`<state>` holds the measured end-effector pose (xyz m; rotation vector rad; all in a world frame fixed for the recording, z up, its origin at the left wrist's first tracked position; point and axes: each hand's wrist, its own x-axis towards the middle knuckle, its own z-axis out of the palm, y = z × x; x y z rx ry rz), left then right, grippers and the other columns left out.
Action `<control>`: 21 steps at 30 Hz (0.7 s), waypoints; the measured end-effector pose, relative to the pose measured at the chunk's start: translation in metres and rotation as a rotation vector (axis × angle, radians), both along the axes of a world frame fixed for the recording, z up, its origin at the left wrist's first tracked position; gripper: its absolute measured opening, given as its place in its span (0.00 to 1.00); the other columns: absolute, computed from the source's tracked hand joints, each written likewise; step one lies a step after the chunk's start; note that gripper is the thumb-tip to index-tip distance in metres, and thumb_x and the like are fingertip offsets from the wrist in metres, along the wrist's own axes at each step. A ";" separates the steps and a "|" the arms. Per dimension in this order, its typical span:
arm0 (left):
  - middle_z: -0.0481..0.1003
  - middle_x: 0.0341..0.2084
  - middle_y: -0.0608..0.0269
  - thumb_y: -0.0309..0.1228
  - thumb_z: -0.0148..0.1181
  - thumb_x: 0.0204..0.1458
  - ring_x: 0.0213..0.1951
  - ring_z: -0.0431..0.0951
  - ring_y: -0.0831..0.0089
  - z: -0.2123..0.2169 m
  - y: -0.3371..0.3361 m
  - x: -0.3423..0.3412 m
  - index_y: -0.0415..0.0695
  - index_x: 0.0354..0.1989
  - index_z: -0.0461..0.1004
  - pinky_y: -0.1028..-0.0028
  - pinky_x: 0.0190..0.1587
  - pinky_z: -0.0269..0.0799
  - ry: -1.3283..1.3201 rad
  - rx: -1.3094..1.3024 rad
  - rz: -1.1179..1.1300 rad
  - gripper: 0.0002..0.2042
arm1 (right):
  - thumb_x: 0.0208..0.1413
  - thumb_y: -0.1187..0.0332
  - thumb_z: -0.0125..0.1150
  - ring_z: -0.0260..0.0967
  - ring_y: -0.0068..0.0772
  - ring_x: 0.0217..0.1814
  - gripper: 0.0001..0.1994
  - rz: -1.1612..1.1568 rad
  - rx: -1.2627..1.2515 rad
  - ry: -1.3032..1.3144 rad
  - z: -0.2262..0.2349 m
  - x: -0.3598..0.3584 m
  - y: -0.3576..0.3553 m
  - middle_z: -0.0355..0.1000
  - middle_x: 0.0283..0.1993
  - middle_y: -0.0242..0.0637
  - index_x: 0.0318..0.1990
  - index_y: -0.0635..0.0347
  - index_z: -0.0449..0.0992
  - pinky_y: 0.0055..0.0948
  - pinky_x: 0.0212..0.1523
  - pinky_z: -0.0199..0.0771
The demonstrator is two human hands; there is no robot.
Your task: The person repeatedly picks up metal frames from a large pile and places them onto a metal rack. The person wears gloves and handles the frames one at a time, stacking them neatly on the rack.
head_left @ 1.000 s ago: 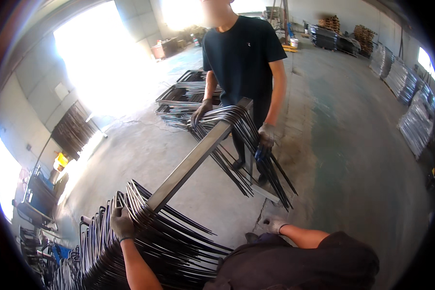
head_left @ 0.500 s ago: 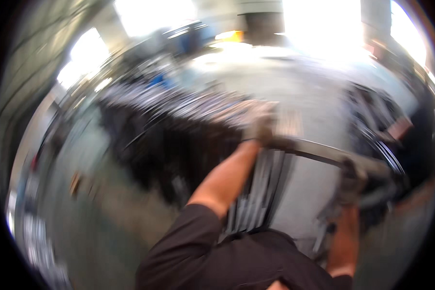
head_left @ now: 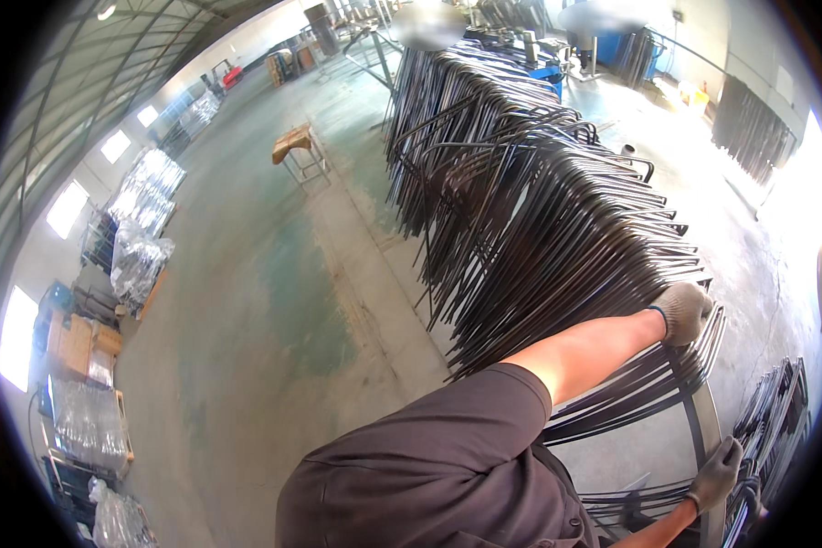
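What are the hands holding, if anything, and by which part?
The left hand is at the bent tops of the dark metal tubes; the right hand is over the metal beam. Whether either grips cannot be told.

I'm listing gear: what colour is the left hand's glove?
The glove is greyish beige, clearest in the head view.

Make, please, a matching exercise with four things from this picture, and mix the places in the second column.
Things
1. left hand
2. right hand
3. stool
4. plastic-wrapped bundles

Places
A. along the picture's left side
B. at the flat metal rail
C. on the bent tubes
D. on the floor, upper part of the picture

Pairs: 1-C, 2-B, 3-D, 4-A
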<state>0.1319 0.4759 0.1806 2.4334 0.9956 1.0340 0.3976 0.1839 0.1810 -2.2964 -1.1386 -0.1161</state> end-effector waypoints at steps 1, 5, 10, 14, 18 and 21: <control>0.88 0.35 0.44 0.34 0.65 0.55 0.45 0.89 0.43 0.001 0.000 -0.002 0.44 0.30 0.88 0.52 0.53 0.85 0.002 -0.032 -0.002 0.09 | 0.82 0.46 0.57 0.87 0.55 0.60 0.21 -0.016 -0.014 0.003 -0.003 0.003 0.001 0.88 0.58 0.47 0.63 0.50 0.87 0.47 0.59 0.84; 0.88 0.36 0.44 0.35 0.64 0.55 0.45 0.89 0.43 0.005 -0.002 -0.005 0.44 0.32 0.89 0.51 0.54 0.84 0.016 -0.038 0.006 0.10 | 0.82 0.44 0.56 0.86 0.55 0.64 0.24 -0.041 -0.047 0.001 -0.003 0.001 0.003 0.88 0.62 0.46 0.65 0.49 0.87 0.47 0.63 0.83; 0.87 0.40 0.42 0.34 0.64 0.58 0.51 0.87 0.43 0.014 -0.004 -0.007 0.42 0.34 0.87 0.53 0.60 0.82 -0.004 -0.066 -0.050 0.10 | 0.82 0.45 0.57 0.87 0.54 0.60 0.22 -0.073 -0.014 0.013 0.013 -0.015 -0.002 0.88 0.59 0.45 0.63 0.50 0.87 0.46 0.60 0.83; 0.86 0.39 0.42 0.32 0.64 0.58 0.49 0.87 0.43 0.022 -0.010 -0.011 0.42 0.33 0.86 0.52 0.58 0.83 -0.017 -0.108 -0.055 0.09 | 0.81 0.48 0.59 0.89 0.50 0.52 0.19 -0.100 0.035 -0.046 0.013 -0.022 0.002 0.89 0.51 0.45 0.59 0.50 0.88 0.46 0.52 0.84; 0.86 0.38 0.41 0.32 0.64 0.58 0.48 0.87 0.42 0.023 -0.009 -0.013 0.41 0.32 0.85 0.51 0.57 0.83 -0.009 -0.086 -0.052 0.08 | 0.81 0.50 0.60 0.88 0.55 0.48 0.17 -0.081 0.073 0.008 0.010 -0.022 0.001 0.89 0.47 0.47 0.57 0.50 0.87 0.48 0.49 0.84; 0.86 0.38 0.41 0.30 0.64 0.57 0.47 0.87 0.41 0.025 -0.011 -0.011 0.41 0.32 0.86 0.50 0.57 0.83 -0.035 -0.054 -0.057 0.07 | 0.80 0.51 0.61 0.87 0.57 0.45 0.16 -0.069 0.120 -0.014 0.008 -0.017 0.002 0.88 0.45 0.48 0.55 0.50 0.87 0.49 0.47 0.84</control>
